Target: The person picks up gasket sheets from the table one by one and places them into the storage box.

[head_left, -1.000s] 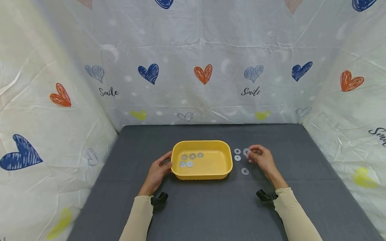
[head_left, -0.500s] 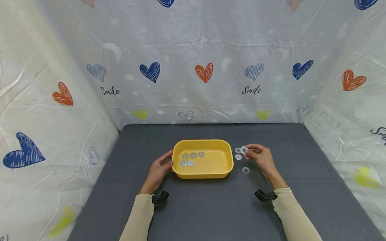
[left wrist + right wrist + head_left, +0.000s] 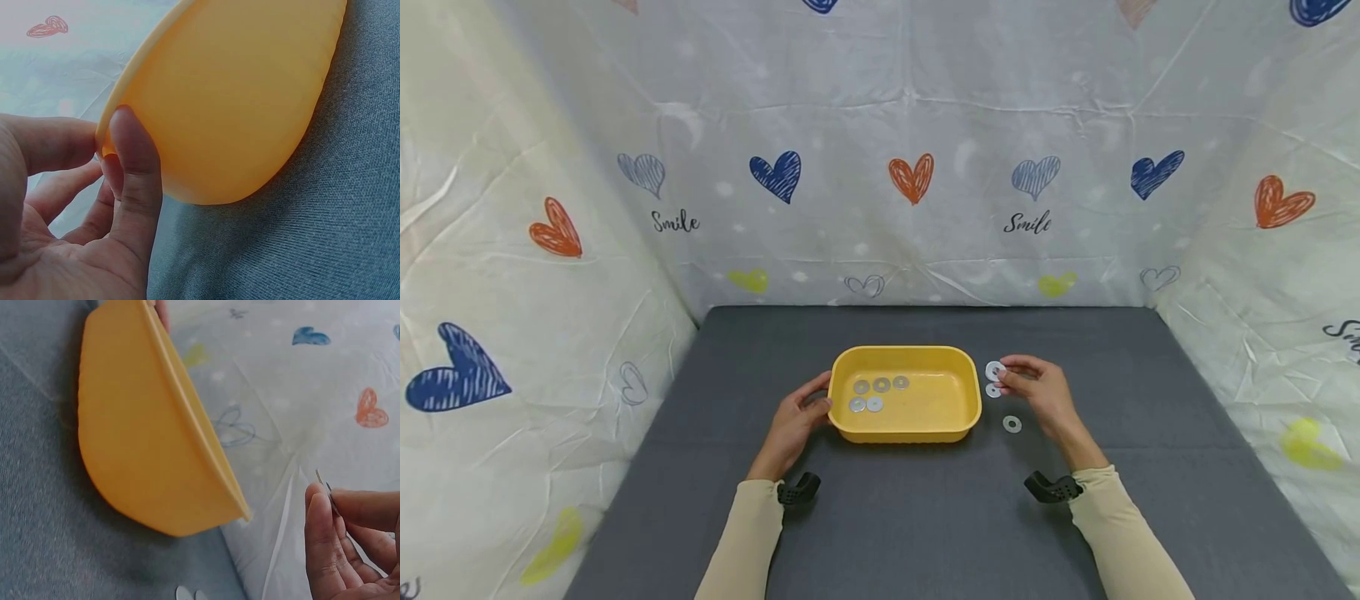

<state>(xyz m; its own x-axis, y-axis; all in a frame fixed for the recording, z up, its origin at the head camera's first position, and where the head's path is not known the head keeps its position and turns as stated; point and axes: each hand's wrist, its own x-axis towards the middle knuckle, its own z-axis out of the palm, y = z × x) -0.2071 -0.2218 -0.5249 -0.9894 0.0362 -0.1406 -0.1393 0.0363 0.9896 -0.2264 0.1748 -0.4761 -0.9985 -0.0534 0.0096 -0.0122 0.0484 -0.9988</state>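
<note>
My left hand [image 3: 792,427] grips the left end of a yellow plastic tray [image 3: 904,435], thumb on the near side and index finger at the rim. In the left wrist view the thumb [image 3: 134,150] lies against the tray's outer wall. Between thumb and fingertips, my right hand [image 3: 1043,393] pinches a flat metal washer [image 3: 991,367] just off the tray's right end. Seen edge-on in the right wrist view, the washer [image 3: 319,477] has a second thin edge beside it. A washer [image 3: 993,391] lies just below the pinching fingers, partly overlapped, and another washer [image 3: 1005,425] lies nearer the person.
Several washers [image 3: 882,378] lie inside the tray in two rows at its left half. Dark grey cloth [image 3: 917,525] covers the table. A pale curtain [image 3: 850,92] printed with hearts stands at the back and both sides.
My right hand has moved left toward the tray with the pinched washer, which now covers the place of a washer seen earlier on the table. The left hand keeps its grip on the tray.
</note>
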